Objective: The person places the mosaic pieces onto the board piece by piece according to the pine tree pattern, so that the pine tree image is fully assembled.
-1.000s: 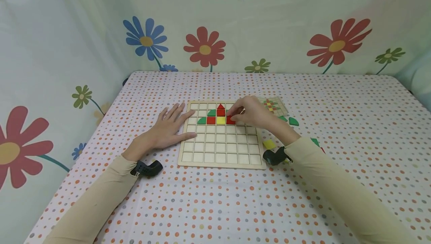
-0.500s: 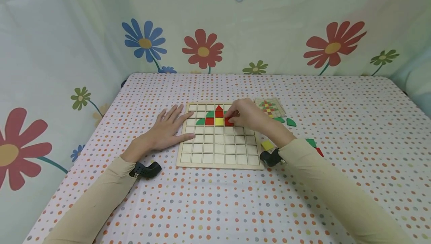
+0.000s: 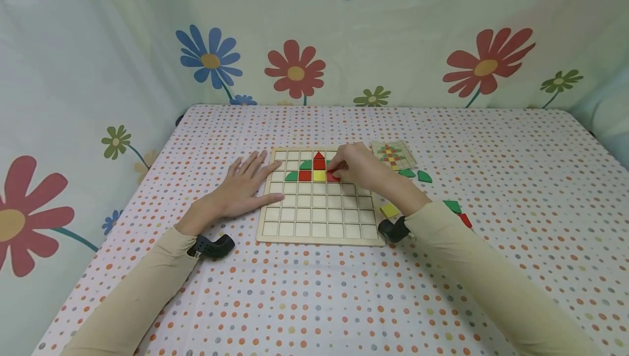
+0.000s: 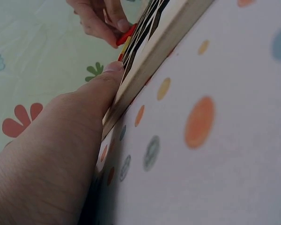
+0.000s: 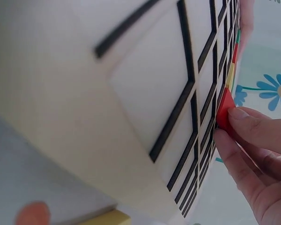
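Observation:
A wooden grid board [image 3: 319, 240] lies on the table. My right hand [image 3: 361, 167] pinches a red square tile [image 5: 225, 110] between thumb and fingertips. In the right wrist view the tile is tilted at its cell, beside the yellow tile [image 3: 319, 176]. A red triangle [image 3: 319, 155] tops a red square [image 3: 319, 165] above the yellow tile. Left of them sit another red square [image 3: 304, 176] and two green rounded pieces [image 3: 292, 176]. My right fingers partly hide a green piece above the held tile. With fingers spread, my left hand [image 3: 238, 189] rests at the board's left edge.
A pattern card [image 3: 393, 155] lies behind the board to the right. Loose green pieces [image 3: 425, 176], a yellow square [image 3: 390, 211] and a red piece [image 3: 465, 220] lie right of the board, around my right forearm. A floral curtain [image 3: 393, 34] hangs behind the table.
The head view has shifted slightly. My right hand stays at the same cell with the red tile, its fingers moving only a little. My left hand has stayed in place.

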A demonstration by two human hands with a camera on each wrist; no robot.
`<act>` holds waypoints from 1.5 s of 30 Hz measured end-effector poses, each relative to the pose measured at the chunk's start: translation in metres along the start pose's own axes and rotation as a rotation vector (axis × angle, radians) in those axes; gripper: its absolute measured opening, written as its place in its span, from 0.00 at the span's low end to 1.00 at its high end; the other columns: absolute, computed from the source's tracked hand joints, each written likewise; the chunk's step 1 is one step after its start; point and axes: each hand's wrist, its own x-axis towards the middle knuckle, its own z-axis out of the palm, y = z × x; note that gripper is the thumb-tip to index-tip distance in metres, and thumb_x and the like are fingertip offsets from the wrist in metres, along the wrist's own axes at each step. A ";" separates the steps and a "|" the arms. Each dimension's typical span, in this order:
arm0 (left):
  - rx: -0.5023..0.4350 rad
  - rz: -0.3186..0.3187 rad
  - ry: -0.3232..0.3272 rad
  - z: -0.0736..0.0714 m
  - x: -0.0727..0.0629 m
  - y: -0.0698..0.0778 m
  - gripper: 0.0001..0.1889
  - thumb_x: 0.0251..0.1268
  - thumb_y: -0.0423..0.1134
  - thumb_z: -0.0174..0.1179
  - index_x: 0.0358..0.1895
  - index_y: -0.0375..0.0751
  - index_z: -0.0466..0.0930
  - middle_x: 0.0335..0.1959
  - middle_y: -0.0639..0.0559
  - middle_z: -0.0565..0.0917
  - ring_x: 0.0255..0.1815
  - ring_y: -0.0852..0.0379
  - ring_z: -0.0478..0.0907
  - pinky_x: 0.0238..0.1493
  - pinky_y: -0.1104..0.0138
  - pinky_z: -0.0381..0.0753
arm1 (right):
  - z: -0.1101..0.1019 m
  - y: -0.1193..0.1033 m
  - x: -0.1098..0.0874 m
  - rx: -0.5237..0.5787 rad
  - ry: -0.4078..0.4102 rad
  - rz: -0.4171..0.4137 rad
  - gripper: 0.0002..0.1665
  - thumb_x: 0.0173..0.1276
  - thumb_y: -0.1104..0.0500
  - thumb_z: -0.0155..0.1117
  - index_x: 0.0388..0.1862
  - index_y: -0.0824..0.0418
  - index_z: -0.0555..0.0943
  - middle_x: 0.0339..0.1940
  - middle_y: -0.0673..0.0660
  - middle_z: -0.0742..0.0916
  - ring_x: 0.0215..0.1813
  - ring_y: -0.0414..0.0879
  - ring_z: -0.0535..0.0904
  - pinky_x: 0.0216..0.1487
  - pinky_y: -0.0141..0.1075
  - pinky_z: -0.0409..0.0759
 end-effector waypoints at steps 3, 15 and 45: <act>0.003 -0.001 -0.001 -0.001 0.000 0.000 0.47 0.75 0.71 0.48 0.87 0.54 0.45 0.88 0.41 0.36 0.87 0.42 0.31 0.81 0.41 0.29 | 0.001 0.000 0.001 -0.005 -0.003 0.007 0.09 0.67 0.74 0.72 0.45 0.72 0.90 0.42 0.65 0.89 0.47 0.58 0.86 0.46 0.44 0.87; -0.007 0.013 0.008 0.000 -0.001 -0.001 0.46 0.75 0.71 0.49 0.87 0.54 0.46 0.88 0.41 0.37 0.87 0.42 0.31 0.81 0.40 0.29 | 0.001 -0.003 0.001 -0.010 -0.026 0.056 0.10 0.69 0.73 0.70 0.47 0.72 0.90 0.44 0.64 0.88 0.48 0.57 0.86 0.47 0.42 0.87; 0.001 0.001 0.009 0.001 -0.001 0.000 0.46 0.75 0.69 0.51 0.87 0.52 0.47 0.88 0.41 0.37 0.87 0.41 0.31 0.81 0.40 0.30 | -0.055 0.055 -0.090 0.004 -0.079 0.193 0.11 0.73 0.63 0.71 0.52 0.62 0.89 0.57 0.62 0.87 0.55 0.58 0.82 0.55 0.56 0.83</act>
